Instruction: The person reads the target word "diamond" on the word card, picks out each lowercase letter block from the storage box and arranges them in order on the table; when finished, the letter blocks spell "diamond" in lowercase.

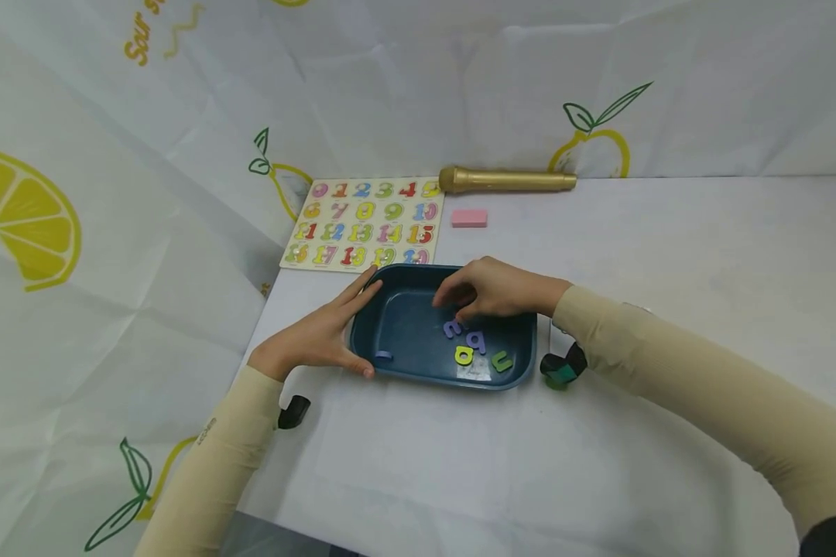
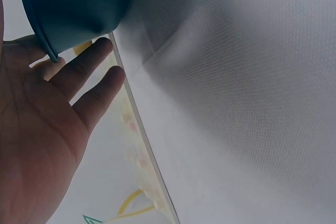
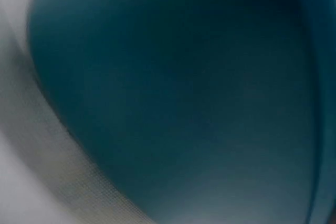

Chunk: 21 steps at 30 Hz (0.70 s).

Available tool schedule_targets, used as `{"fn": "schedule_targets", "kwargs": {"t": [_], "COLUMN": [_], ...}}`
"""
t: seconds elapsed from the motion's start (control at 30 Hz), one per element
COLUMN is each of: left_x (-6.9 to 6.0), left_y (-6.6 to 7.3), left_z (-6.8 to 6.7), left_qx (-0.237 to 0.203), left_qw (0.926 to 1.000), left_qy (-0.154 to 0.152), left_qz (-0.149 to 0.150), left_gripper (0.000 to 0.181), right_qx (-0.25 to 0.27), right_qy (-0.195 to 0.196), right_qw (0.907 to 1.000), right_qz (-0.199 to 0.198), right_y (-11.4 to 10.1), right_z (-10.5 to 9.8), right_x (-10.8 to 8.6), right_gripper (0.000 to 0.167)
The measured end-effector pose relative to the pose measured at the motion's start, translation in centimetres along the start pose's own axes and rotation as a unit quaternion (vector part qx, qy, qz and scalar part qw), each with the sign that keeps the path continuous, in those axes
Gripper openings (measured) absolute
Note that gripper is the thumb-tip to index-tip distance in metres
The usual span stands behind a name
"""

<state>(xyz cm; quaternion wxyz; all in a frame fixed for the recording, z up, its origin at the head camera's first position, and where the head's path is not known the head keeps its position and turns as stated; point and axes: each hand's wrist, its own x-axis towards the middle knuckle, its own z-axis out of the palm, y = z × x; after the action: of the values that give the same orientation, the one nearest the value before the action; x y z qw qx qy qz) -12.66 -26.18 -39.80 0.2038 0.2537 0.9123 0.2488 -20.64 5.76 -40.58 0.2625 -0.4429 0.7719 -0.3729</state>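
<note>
A dark blue plastic tray point(image 1: 418, 371) lies on the white-covered table. My left hand point(image 1: 323, 333) touches its left end, the fingers fairly straight along the rim and the thumb near the front corner. In the left wrist view, the left hand point(image 2: 42, 114) has its fingers spread beside the tray wall point(image 2: 79, 9). Bent fingers of my right hand point(image 1: 498, 288) reach into the tray, close to a purple letter point(image 1: 452, 329); whether they pinch anything is hidden. Around it lie another purple letter point(image 1: 476, 342), a yellow letter point(image 1: 464, 356), and a green letter point(image 1: 501, 361).
A small purple piece point(image 1: 384, 355) lies at the tray's left. Behind stand out a number puzzle board point(image 1: 369, 220), a pink block point(image 1: 469, 218) and a gold microphone point(image 1: 508, 180) by the cloth backdrop. The right wrist view shows only the blurred tray point(image 3: 173, 103) and some cloth.
</note>
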Motion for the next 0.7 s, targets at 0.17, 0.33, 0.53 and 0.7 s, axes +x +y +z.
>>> {"fn": "schedule_targets", "kwargs": {"t": [0.17, 0.33, 0.53, 0.7], "left_x": [0.12, 0.14, 0.13, 0.06], "left_y": [0.03, 0.06, 0.05, 0.07], "left_z": [0.01, 0.01, 0.01, 0.05], "left_qx": [0.0, -0.002, 0.004, 0.002], "left_qw": [1.0, 1.0, 1.0, 1.0], "left_qy": [0.001, 0.002, 0.004, 0.002], "left_qz": [-0.001, 0.0, 0.0, -0.001], "left_gripper": [0.139, 0.138, 0.138, 0.138], "right_qx": [-0.039, -0.068, -0.091, -0.097], "right_qy": [-0.02, -0.015, -0.009, -0.018], "right_qw": [0.999, 0.9975, 0.9954, 0.9945], "right_qz": [0.008, -0.009, -0.029, -0.035], "right_y": [0.2, 0.38, 0.49, 0.44], "right_z": [0.25, 0.57, 0.92, 0.94], "right_x": [0.33, 0.45, 0.49, 0.54], "right_gripper": [0.033, 0.032, 0.033, 0.036]}}
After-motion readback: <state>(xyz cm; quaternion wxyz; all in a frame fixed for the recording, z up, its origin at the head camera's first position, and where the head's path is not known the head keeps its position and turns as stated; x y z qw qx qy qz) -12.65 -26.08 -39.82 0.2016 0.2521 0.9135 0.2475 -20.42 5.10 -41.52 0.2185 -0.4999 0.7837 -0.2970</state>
